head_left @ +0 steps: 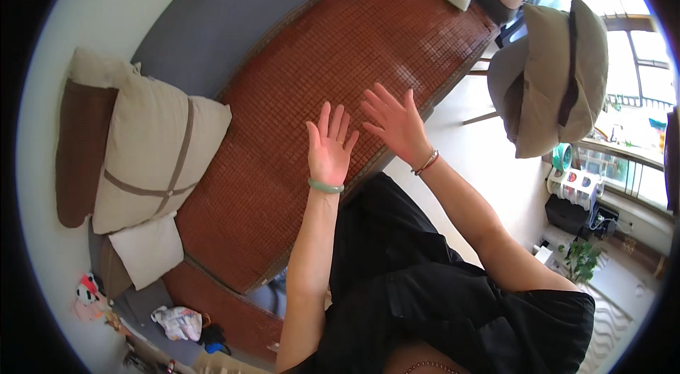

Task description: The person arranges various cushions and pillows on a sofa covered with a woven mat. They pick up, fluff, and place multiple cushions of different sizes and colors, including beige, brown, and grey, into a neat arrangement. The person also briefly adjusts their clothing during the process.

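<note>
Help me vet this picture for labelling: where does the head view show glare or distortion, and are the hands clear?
Head view: the windows at right are largely washed out, pale glare spots the reddish-brown mat, and edges bow within a dark round border. Also in the head view, the left hand and right hand look reasonably sharp.

One left hand and one right hand are showing, each presenting five digits. One green bangle, one beaded necklace, one cross-banded cream cushion and two bare forearms are appearing.
</note>
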{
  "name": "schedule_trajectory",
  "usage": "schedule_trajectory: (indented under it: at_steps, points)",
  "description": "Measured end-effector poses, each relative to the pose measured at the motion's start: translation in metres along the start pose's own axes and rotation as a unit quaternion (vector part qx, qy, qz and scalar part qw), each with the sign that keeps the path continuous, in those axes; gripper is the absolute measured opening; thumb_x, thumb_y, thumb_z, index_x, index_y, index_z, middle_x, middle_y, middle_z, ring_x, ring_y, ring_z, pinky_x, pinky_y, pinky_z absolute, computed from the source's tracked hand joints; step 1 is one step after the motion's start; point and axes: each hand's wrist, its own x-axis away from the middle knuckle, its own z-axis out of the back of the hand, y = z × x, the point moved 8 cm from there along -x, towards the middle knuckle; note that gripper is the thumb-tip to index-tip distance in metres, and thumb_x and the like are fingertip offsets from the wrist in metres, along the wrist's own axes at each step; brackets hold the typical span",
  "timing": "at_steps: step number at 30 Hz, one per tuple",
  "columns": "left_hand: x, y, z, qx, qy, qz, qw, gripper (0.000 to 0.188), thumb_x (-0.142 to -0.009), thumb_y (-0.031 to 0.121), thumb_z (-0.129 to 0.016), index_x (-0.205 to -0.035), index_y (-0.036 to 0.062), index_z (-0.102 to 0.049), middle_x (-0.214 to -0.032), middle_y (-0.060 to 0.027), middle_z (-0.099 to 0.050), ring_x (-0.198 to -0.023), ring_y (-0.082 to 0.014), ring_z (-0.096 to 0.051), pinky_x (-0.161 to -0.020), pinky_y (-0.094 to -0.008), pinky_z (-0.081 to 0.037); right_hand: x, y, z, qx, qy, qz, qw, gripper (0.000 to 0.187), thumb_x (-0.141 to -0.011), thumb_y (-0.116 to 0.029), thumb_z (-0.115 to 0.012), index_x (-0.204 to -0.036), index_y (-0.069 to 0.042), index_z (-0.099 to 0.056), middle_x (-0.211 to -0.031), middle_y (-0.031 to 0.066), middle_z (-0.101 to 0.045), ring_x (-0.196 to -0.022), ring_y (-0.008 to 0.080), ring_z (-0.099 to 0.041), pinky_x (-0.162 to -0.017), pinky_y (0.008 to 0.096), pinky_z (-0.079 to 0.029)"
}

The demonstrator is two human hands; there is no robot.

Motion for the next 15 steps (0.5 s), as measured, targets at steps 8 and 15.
schedule_trajectory:
  at_steps: [8, 15]
  points:
    - [0.033, -0.056, -0.066, -0.013, -0.042, 0.080, 0.996, 0.058, -0.098, 0.057, -0.027, -0.146, 0.0250, -0.031, -0.149, -0.0031, -0.033, -0.137, -0.0196, -0.030, -0.109, -0.0467, -0.026, 0.088, -0.076, 0.035, -0.010, 0.037, 0.107, 0.994, 0.078, -0.093, -0.067, -0.024, -0.150, -0.014, -0.021, -0.155, 0.0082, -0.021, -0.142, 0.0277, -0.020, -0.112, 0.0503, -0.019]
    - [0.017, -0.120, -0.177, -0.077, -0.141, 0.134, 0.978, 0.054, -0.099, 0.054, -0.029, -0.143, 0.0233, -0.035, -0.147, -0.0046, -0.036, -0.135, -0.0202, -0.032, -0.108, -0.0457, -0.029, 0.175, -0.169, 0.099, -0.051, 0.089, 0.231, 0.968, 0.073, -0.095, -0.063, -0.027, -0.149, -0.014, -0.025, -0.153, 0.0069, -0.028, -0.139, 0.0262, -0.028, -0.109, 0.0500, -0.024]
